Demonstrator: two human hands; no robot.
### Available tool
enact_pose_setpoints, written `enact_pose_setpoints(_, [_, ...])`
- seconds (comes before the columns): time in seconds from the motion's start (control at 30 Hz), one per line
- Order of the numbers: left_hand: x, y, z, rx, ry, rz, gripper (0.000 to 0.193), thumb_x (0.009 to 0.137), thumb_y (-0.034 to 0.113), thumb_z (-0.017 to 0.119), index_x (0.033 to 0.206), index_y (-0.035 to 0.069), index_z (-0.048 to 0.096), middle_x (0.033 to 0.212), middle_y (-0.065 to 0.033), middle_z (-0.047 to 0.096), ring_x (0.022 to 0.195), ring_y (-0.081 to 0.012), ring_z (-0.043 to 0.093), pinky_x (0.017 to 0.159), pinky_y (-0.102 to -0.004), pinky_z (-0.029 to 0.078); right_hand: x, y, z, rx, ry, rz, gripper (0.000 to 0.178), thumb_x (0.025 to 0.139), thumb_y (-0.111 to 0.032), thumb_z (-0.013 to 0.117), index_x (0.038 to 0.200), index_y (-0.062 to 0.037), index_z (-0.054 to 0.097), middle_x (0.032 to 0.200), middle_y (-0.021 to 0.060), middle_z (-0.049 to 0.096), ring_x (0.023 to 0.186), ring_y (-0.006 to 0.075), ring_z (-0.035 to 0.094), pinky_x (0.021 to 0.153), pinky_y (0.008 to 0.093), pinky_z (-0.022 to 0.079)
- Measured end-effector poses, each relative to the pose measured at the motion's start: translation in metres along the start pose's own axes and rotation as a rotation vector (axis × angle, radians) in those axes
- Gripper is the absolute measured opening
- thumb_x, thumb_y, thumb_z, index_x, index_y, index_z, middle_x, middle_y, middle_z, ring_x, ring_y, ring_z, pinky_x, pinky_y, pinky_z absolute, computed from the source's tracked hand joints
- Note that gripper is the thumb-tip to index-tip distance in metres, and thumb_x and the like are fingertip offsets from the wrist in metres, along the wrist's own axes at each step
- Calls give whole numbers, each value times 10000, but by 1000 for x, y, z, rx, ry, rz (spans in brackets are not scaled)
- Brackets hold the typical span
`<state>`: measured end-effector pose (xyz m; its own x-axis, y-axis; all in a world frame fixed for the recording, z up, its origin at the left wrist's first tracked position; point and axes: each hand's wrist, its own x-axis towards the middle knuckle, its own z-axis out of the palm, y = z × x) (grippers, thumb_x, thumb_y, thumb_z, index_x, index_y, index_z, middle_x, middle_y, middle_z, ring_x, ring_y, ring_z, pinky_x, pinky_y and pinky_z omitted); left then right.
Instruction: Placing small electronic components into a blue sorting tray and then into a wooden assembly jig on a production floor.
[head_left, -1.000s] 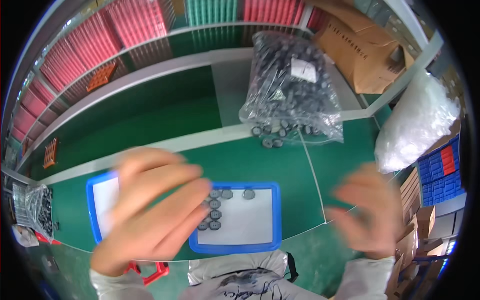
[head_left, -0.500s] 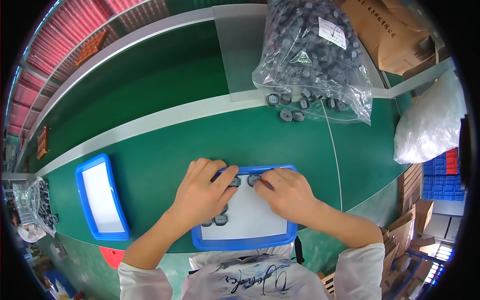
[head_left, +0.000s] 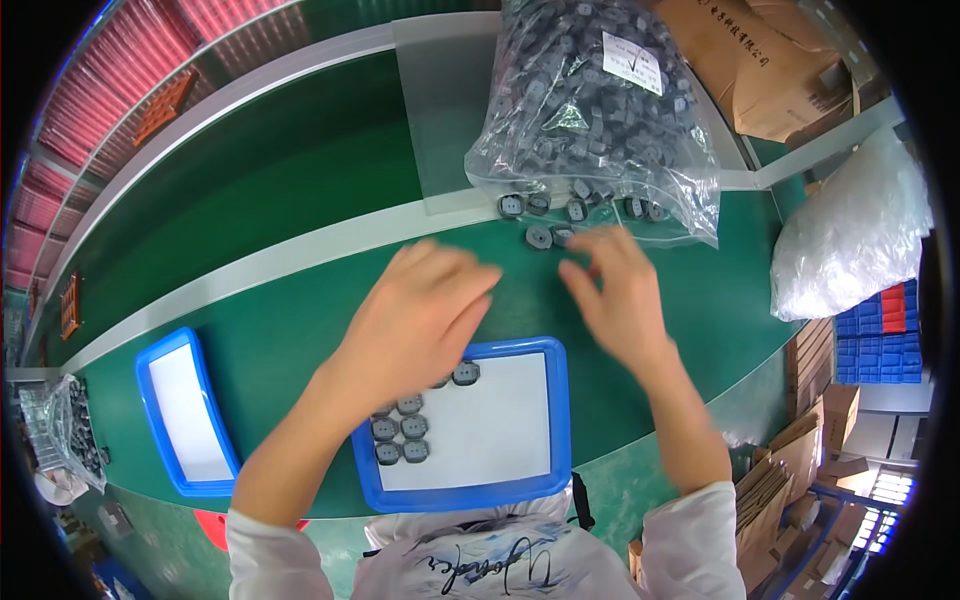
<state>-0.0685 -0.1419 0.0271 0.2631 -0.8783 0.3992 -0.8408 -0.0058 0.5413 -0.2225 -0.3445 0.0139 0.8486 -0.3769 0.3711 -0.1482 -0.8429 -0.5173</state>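
In front of me lies a blue-rimmed tray [head_left: 561,420] with a white floor. Small dark grey plastic parts [head_left: 413,427] stand in rows along its left side, and another grey part [head_left: 466,373] sits near its far edge. My left hand [head_left: 420,315] is raised over the tray's far left corner, its fingers smeared by motion and hiding part of the tray. Farther out, my right hand [head_left: 622,300] reaches to two loose grey parts [head_left: 538,237] on the table, thumb and fingers apart, fingertips beside the right one of them.
A clear bag [head_left: 590,110] full of grey parts lies at the far side, several spilled at its mouth. Another blue tray [head_left: 222,450] stands at left. A white plastic bag [head_left: 850,240] bulges at right, near cardboard [head_left: 750,70]. A raised ledge [head_left: 300,246] crosses the green table.
Both hands have left the parts at the tray's far edge. The left has lifted up and away; the right has moved out to the loose parts. The whole view has shifted slightly.
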Motion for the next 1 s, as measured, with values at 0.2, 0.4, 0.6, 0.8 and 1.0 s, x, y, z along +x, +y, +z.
enact_pose_setpoints(0.2, [77, -20, 61, 304, -163, -48, 229, 821, 152, 713, 996, 7, 682, 1015, -183, 650, 902, -358, 681, 817, -446, 555, 22, 29, 17, 7, -160, -46, 236, 838, -57, 743, 1064, -36, 680, 1046, 147, 609, 944, 345, 633, 804, 405, 529])
enact_pose_setpoints(0.4, [44, -25, 31, 234, -163, -11, 167, 855, 154, 631, 937, 11, 654, 883, -173, 636, 801, -384, 668, 764, -477, 555, -48, 42, -11, -3, -29, -181, 178, 796, 55, 720, 958, 6, 667, 1132, 155, 652, 1036, 341, 635, 872, 397, 532])
enact_pose_setpoints(0.6, [-41, -56, -33, 45, -66, -391, 165, 885, 97, 565, 965, 21, 688, 888, -174, 691, 822, -358, 676, 746, -427, 545, -76, 42, -17, 86, -46, -105, 173, 820, 62, 710, 970, 10, 643, 1222, 178, 652, 1051, 347, 640, 881, 390, 535])
enact_pose_setpoints(0.8, [-74, -56, -40, 249, 104, -311, 301, 842, 10, 688, 1132, 88, 706, 1121, -118, 633, 982, -321, 637, 817, -405, 546, -74, 40, -27, -75, -29, -92, 172, 821, 53, 716, 967, -14, 653, 1186, 153, 636, 1021, 329, 622, 854, 379, 527])
enact_pose_setpoints(1.0, [-91, -61, -33, 259, 106, -342, 392, 837, 42, 718, 1223, 100, 683, 1243, -137, 613, 1097, -317, 586, 928, -416, 517, -75, 39, -20, -44, 5, -66, 189, 800, 41, 740, 969, 2, 663, 1117, 130, 649, 998, 320, 619, 842, 380, 519])
